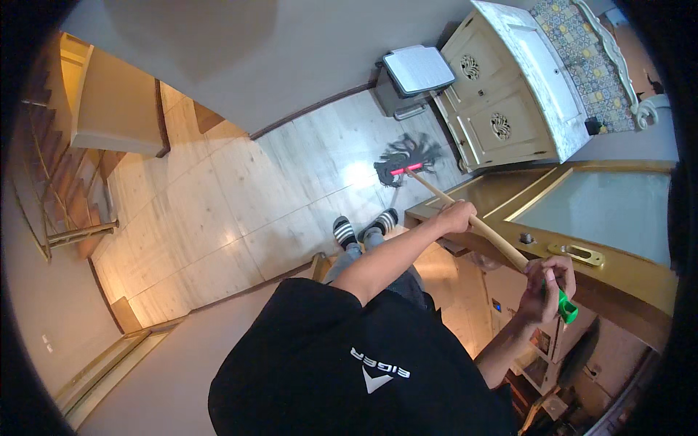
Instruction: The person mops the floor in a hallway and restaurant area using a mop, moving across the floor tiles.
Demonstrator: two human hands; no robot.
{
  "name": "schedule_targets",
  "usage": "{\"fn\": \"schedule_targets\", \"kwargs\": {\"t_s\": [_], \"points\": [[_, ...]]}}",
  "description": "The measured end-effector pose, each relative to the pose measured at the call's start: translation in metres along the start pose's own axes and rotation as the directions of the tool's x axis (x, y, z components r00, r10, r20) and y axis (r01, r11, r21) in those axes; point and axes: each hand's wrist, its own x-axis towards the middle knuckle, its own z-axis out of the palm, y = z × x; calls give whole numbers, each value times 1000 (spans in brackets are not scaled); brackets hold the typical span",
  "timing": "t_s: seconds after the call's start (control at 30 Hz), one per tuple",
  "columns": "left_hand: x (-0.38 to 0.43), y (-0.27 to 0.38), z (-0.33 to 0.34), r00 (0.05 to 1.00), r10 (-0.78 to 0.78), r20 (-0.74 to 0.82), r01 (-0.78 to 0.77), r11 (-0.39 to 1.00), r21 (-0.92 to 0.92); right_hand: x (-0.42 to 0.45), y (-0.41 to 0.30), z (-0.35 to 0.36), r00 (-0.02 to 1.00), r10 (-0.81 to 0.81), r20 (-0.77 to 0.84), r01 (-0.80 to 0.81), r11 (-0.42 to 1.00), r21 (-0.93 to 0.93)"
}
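Note:
A string mop with dark grey strands (411,152) and a pink-red clamp (406,169) rests on the tiled floor ahead of my feet. From the clamp its pale wooden handle (499,240) slants down to the right. Around the middle of the handle, my left hand (459,216) is closed. Higher up, close to the green end cap (567,309), my right hand (547,289) grips the same handle. The cap sticks out past the fingers.
Beside the mop head stand a grey pedal bin (419,70) and a cream vanity cabinet (496,92). A wooden door with frosted glass (594,210) is close to my right hand. Striped slides (344,231) are on my feet. A stair railing (82,234) stands far left, and a wall corner (252,136) juts out ahead.

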Motion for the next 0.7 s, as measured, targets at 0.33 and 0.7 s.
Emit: {"fn": "schedule_targets", "kwargs": {"t_s": [0.33, 0.7], "points": [[-129, -10, -20, 873, -274, -403, 290, 957, -20, 19, 12, 3, 895, 163, 414, -291, 919, 267], [-300, -143, 53, 531, -383, -756, 637, 769, 58, -70, 106, 46, 279, -45, 959, -352, 925, 146]]}}
